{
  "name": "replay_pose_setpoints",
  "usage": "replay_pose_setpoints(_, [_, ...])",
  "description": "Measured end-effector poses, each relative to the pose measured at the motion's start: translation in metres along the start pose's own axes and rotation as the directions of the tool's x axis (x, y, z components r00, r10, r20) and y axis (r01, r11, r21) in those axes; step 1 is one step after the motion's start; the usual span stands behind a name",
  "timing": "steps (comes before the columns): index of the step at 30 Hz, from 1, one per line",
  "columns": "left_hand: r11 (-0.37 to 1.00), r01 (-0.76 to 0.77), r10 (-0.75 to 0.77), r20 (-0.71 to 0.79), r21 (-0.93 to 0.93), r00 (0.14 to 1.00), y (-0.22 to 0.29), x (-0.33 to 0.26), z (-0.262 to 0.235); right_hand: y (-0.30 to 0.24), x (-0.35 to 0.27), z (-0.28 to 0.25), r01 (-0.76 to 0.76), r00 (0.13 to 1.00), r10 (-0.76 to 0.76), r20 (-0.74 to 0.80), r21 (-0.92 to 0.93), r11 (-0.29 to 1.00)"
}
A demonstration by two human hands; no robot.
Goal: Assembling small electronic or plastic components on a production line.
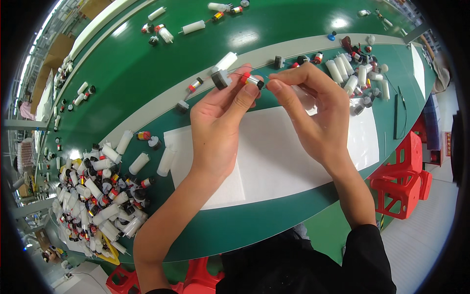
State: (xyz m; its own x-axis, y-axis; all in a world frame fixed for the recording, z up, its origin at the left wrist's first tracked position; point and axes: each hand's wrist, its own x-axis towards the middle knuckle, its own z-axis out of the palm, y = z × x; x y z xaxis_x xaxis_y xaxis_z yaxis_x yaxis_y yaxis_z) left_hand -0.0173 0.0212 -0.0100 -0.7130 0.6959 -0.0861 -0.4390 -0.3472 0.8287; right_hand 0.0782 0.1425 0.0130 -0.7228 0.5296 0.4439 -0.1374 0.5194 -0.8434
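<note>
While the green counter [220, 226] is seen loaded at both ends, with a white sheet [284, 152] laid across its middle, work is judged to be under way on a single unit. A large heap [105, 196] of white cylinders and small motors is noted at the left, and a smaller cluster [362, 73] at the far right; which of the two is finished, if either, cannot be told. The unit itself is judged incomplete, since its wires are being handled.

The right hand [323, 117] is curled, thumb and forefinger brought together at the end of a thin blue wire [262, 73]; a translucent piece is seen behind it, grip on it uncertain. By the left hand [215, 117], partly closed, a small motor [253, 80] is pinched between thumb and fingers above the sheet's far edge. Beside those fingers a white cylinder [225, 61] and a grey block [221, 79] are observed; a reddish wire is traced from block to motor.
</note>
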Motion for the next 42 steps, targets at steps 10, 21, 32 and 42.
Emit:
replay_pose_setpoints(10, [0.988,-0.092,0.073,0.147,0.127,0.986,0.004,-0.001,-0.005,0.007,-0.001,0.001,0.211,0.977,-0.2,0.076,-0.191,0.959])
replay_pose_setpoints(21, [0.975,-0.055,0.039,0.079,0.216,0.996,0.014,0.002,-0.008,0.003,0.0,0.001,0.287,0.955,-0.259,0.147,-0.225,0.931])
replay_pose_setpoints(32, [0.949,-0.212,0.193,0.101,0.235,0.976,0.011,0.022,-0.035,-0.003,0.009,-0.003,0.426,0.899,-0.429,0.087,-0.402,0.811])
replay_pose_setpoints(42, [0.951,-0.269,0.262,0.067,0.15,0.963,-0.001,0.031,-0.043,-0.006,-0.037,0.055,0.322,0.922,-0.128,0.366,-0.536,0.78])
